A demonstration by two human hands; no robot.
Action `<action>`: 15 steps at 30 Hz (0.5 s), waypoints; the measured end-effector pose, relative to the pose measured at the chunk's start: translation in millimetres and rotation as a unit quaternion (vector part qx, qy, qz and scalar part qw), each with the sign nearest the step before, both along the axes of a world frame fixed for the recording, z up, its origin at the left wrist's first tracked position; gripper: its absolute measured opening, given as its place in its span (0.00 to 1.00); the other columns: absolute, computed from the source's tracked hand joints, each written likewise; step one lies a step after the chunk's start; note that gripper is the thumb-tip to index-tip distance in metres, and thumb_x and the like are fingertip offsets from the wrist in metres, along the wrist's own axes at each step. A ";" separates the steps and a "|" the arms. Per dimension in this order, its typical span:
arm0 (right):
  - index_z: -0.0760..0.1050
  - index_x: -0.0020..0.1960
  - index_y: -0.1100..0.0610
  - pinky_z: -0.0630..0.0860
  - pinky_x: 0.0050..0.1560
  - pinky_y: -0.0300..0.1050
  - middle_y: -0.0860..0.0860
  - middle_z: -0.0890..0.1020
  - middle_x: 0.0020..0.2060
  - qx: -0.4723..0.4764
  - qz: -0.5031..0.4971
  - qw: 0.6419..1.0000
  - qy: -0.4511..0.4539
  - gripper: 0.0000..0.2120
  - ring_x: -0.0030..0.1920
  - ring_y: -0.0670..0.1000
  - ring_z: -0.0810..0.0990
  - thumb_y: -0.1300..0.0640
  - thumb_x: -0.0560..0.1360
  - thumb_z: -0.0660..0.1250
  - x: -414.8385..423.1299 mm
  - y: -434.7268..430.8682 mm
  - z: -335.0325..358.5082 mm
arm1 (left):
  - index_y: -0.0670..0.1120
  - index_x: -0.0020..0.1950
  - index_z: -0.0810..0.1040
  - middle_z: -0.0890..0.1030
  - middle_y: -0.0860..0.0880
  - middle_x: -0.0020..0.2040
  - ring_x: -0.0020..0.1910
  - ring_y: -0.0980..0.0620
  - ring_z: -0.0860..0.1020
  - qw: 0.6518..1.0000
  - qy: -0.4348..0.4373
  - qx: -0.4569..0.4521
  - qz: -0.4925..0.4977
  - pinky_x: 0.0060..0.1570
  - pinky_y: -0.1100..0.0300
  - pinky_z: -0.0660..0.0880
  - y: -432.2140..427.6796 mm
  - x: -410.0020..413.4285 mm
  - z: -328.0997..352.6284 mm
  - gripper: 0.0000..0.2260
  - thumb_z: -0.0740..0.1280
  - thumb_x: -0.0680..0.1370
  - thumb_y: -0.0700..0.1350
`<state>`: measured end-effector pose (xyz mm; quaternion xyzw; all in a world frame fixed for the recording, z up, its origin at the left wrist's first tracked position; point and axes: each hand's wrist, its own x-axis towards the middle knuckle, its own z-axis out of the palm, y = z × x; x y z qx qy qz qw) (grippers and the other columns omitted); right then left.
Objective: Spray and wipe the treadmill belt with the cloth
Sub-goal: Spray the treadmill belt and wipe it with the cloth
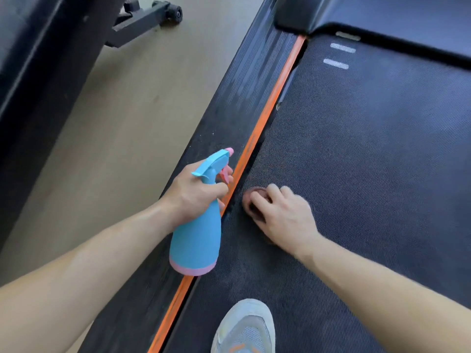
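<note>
My left hand grips the neck of a blue spray bottle with a pink base and pink nozzle, held upright over the orange strip beside the belt. The nozzle points up and to the right, toward the far end of the belt. My right hand presses a small brown cloth flat on the dark textured treadmill belt, close to its left edge. Most of the cloth is hidden under the fingers.
A ribbed black side rail runs left of the orange strip. Beige floor lies further left, with the black wheeled foot of another machine at the top. My grey shoe stands on the belt at the bottom. The motor hood closes the belt's far end.
</note>
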<state>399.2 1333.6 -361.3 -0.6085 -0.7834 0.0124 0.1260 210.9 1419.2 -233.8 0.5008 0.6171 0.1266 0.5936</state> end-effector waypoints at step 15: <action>0.76 0.54 0.50 0.72 0.31 0.48 0.53 0.76 0.45 -0.023 0.050 0.998 -0.015 0.15 0.39 0.58 0.75 0.42 0.73 0.67 17.0 -0.4 2.5 | 0.60 0.66 0.79 0.84 0.44 0.57 0.33 0.48 0.81 1.000 -0.008 -0.002 -0.015 0.36 0.63 0.78 9.1 17.4 -3.4 0.28 0.64 0.76 0.31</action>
